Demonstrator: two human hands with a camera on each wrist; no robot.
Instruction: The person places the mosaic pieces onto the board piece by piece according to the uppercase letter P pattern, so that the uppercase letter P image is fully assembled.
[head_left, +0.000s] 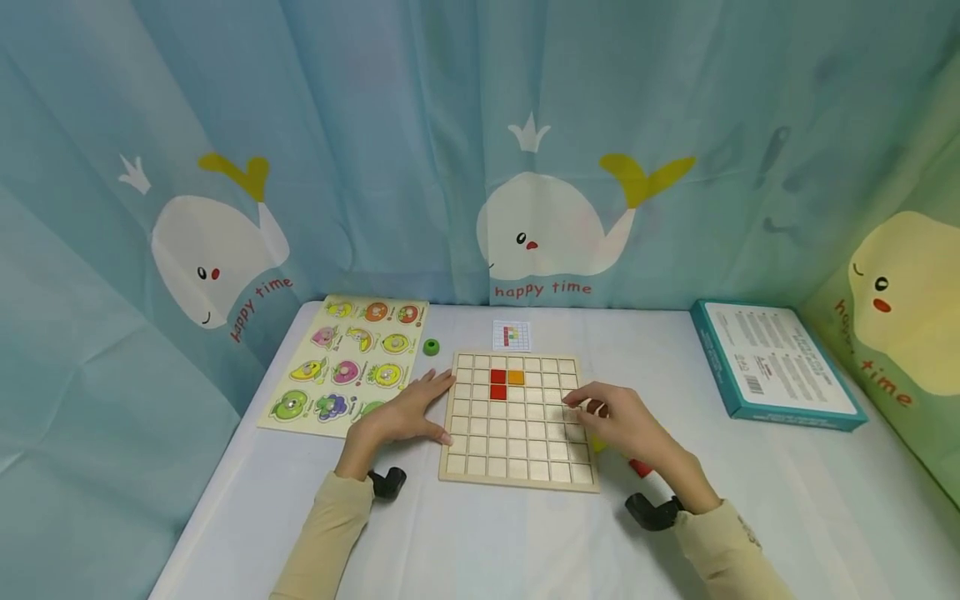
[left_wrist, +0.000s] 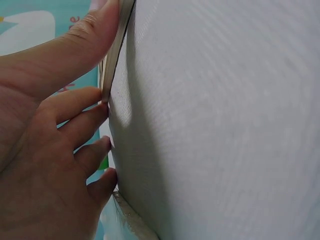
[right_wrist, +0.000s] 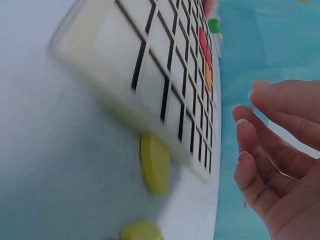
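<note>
A wooden grid board [head_left: 487, 450] lies on the table, with two red squares [head_left: 498, 385] and an orange square [head_left: 516, 378] set in its upper part. My left hand [head_left: 405, 412] rests against the board's left edge, thumb and fingers spread; the left wrist view shows the thumb [left_wrist: 90, 37] and fingertips along that edge. Over the right edge hovers my right hand [head_left: 618, 421], its fingers loosely bent. In the right wrist view nothing shows between thumb and fingers. Beneath that hand, a yellow piece [right_wrist: 155, 165] lies beside the board, and a red piece [head_left: 640, 468] lies nearer the wrist.
A small pattern card [head_left: 525, 336] lies behind the board. To the left are a fruit puzzle board [head_left: 311, 387] and a round green piece [head_left: 431, 347]. A teal box [head_left: 776, 362] lies at the right. A curtain [head_left: 405, 167] hangs behind the table.
</note>
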